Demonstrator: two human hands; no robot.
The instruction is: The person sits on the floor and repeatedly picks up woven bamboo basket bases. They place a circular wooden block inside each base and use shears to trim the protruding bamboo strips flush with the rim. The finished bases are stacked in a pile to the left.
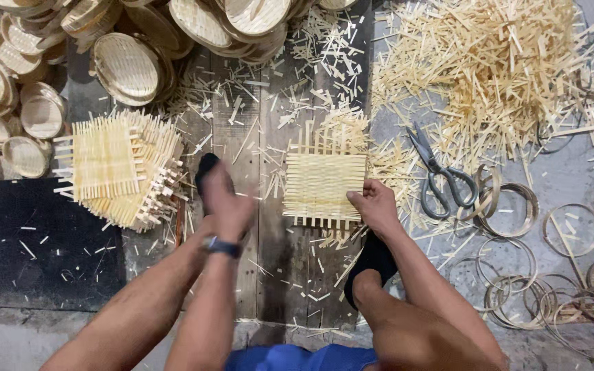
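From above, the person's right hand (pixel 374 204) pinches the near right corner of a square woven bamboo mat (pixel 324 185) lying flat on the wooden boards (pixel 269 275), while the left hand (pixel 228 206) hangs blurred to the mat's left, its fingers too smeared to tell whether they are spread or closed. Scissors (pixel 438 180) lie just right of the mat, a stack of mats (pixel 122 168) well to the left. With only one corner pinned, the mat could skew, and loose strips might slip out.
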